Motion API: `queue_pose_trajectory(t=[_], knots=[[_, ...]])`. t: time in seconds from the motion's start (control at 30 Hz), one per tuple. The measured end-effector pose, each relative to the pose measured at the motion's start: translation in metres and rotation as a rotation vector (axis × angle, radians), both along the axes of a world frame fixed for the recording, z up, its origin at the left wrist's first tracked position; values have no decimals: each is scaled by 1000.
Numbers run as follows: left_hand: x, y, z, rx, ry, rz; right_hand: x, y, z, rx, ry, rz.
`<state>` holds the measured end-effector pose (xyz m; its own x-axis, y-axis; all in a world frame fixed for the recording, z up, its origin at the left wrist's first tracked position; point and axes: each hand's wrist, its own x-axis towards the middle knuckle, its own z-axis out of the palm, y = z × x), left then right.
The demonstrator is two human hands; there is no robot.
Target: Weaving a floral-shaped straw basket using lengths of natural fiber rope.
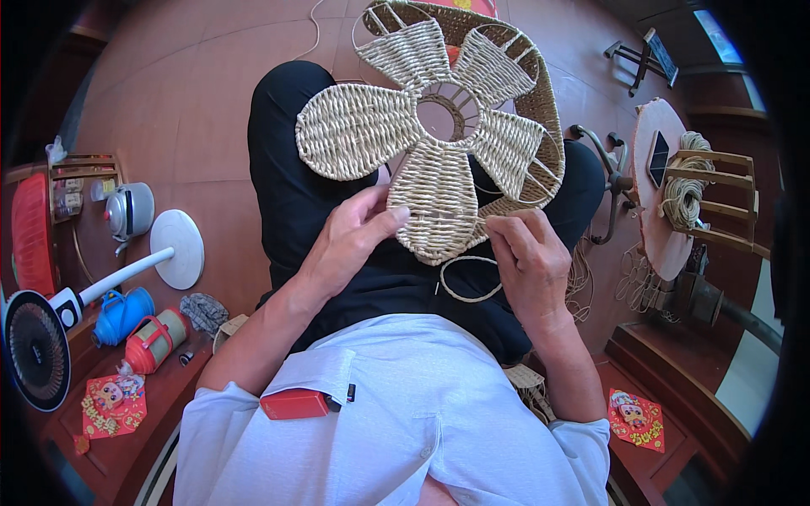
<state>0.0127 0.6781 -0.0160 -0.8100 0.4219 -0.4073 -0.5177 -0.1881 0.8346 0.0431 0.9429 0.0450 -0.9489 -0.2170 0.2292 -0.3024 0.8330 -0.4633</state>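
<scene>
A flower-shaped woven straw piece (354, 131) rests over my lap, with a round hole in its middle. Two petals are woven to their rounded tips; three others show bare frame rods at their outer ends. A curved woven wall (553, 126) stands along its far right side. My left hand (354, 240) grips the edge of the lower petal (434, 194), thumb on top and fingers partly hidden beneath. Beside that petal's lower right edge, my right hand (533, 257) is closed in a pinch on a thin straw cord (462, 299), which hangs in a loop below the petal.
At left stand a fan (38, 350), a kettle (131, 211), a blue thermos (124, 316) and a red thermos (156, 340). At right, coiled cord (683, 202) hangs on a wooden frame (717, 175) beside a round board (658, 228). Loose cord trails beneath.
</scene>
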Motion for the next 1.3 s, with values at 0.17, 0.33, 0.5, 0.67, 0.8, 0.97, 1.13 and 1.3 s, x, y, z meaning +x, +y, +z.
queue_pose_trajectory(t=[0.17,0.33,0.5,0.67,0.8,0.97,1.13,1.3], knots=[[-8,18,-8,365,-182,61,-6,-8,-4,7,-13,72],[-10,22,-11,444,-293,40,-9,-13,-9,-54,-94,43],[-7,20,-15,436,-322,90,-11,-15,-13,-131,-142,28],[-4,20,-19,437,-293,127,-8,-18,-15,-176,-161,-2],[-6,20,-19,433,-292,120,-7,-18,-15,-152,-144,2],[-5,20,-19,444,-241,104,-10,-22,-12,-112,-122,20],[-5,20,-21,442,-197,102,-16,-31,-9,55,-9,100],[-6,20,-22,451,-204,95,-23,-38,-10,69,-21,154]])
